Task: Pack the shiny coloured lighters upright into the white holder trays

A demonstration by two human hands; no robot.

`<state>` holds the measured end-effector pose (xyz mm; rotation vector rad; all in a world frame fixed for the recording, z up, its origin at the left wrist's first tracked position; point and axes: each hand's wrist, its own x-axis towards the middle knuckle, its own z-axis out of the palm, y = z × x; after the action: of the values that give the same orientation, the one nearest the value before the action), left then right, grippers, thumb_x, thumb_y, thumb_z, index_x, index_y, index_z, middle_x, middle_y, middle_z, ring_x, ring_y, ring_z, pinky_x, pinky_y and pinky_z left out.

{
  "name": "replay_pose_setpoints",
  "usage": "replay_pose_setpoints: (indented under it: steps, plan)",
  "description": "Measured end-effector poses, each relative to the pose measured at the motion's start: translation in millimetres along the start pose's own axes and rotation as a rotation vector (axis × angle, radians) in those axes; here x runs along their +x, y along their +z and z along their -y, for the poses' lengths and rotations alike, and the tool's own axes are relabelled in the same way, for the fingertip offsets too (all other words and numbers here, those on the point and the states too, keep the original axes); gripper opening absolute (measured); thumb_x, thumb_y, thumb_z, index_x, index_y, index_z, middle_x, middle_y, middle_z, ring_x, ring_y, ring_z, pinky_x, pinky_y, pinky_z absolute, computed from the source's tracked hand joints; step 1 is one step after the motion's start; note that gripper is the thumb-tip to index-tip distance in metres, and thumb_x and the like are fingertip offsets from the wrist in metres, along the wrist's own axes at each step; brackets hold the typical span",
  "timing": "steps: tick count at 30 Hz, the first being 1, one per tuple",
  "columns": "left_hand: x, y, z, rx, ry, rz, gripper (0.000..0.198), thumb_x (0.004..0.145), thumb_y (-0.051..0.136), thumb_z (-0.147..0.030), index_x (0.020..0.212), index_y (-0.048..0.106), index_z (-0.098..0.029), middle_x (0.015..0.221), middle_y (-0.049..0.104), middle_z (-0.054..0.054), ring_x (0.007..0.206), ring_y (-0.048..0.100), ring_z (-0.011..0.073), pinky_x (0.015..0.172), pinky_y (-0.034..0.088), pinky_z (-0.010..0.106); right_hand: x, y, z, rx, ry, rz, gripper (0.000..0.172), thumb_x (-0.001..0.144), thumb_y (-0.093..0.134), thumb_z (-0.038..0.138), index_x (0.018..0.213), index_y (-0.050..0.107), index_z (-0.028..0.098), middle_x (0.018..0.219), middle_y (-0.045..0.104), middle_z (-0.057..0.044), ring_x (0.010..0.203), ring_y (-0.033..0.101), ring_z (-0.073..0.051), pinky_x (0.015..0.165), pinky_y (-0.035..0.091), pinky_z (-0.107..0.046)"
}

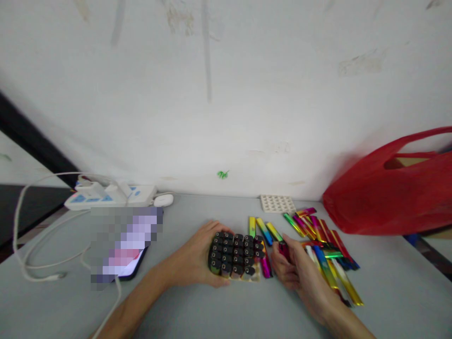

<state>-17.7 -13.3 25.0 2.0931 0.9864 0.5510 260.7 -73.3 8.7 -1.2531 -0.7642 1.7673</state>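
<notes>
My left hand point(196, 256) is wrapped round the left side of a tray point(254, 276) packed with several upright lighters point(235, 254), black caps up, on the grey table. My right hand point(294, 266) is just right of the tray, fingers closed on a shiny magenta lighter point(283, 248). A heap of loose metallic rainbow-coloured lighters point(325, 249) lies by and behind my right hand. A few more loose lighters point(264, 230) lie just behind the tray.
An empty white grid tray point(277, 203) lies by the wall. A red plastic bag point(391, 193) sits at the right. At the left are a phone point(129, 254), a white power strip point(109, 196) and white cables point(42, 245). A white wall stands behind.
</notes>
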Motion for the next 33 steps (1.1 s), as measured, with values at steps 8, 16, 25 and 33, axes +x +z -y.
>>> replay_pose_setpoints:
  steps: [8, 16, 25, 33]
  plan:
    - [1.0, -0.8, -1.3, 0.022, 0.023, -0.001, 0.078, 0.055, 0.102, -0.038, 0.123, 0.068, -0.021, 0.121, 0.07, 0.005, 0.12, 0.066, 0.0347, 0.116, 0.051, 0.044, -0.2, -1.1, -2.6, -0.12, -0.025, -0.11, 0.057, 0.091, 0.057, 0.07, 0.065, 0.035, 0.026, 0.059, 0.024, 0.008, 0.053, 0.012, -0.01, 0.048, 0.008, -0.026]
    - [-1.3, -0.4, 2.1, 0.011, 0.015, 0.0, 0.083, 0.056, 0.103, -0.036, 0.129, 0.066, -0.023, 0.126, 0.07, 0.005, 0.124, 0.065, 0.0352, 0.117, 0.05, 0.044, -3.7, -1.3, -3.0, -0.138, -0.062, -0.116, 0.049, 0.097, 0.053, 0.062, 0.067, 0.035, 0.026, 0.06, 0.023, 0.008, 0.054, 0.013, -0.011, 0.048, 0.008, -0.027]
    - [-0.2, 0.3, 2.1, 0.002, 0.026, -0.009, 0.082, 0.053, 0.104, -0.034, 0.125, 0.067, -0.023, 0.123, 0.069, 0.005, 0.12, 0.065, 0.0351, 0.113, 0.052, 0.044, -3.6, 3.4, -0.7, -0.135, -0.147, -0.024, 0.069, 0.094, 0.056, 0.088, 0.07, 0.047, 0.024, 0.06, 0.033, 0.007, 0.053, 0.022, -0.012, 0.049, 0.019, -0.027]
    - [-0.2, 0.9, 2.4, -0.005, 0.034, -0.009, 0.081, 0.054, 0.105, -0.031, 0.125, 0.066, -0.024, 0.122, 0.068, 0.005, 0.12, 0.065, 0.0348, 0.113, 0.051, 0.045, -11.9, 9.9, 8.9, -0.4, -0.578, -0.134, 0.031, 0.108, 0.066, 0.055, 0.103, 0.073, 0.025, 0.088, 0.067, -0.003, 0.085, 0.062, -0.022, 0.081, 0.049, -0.034]
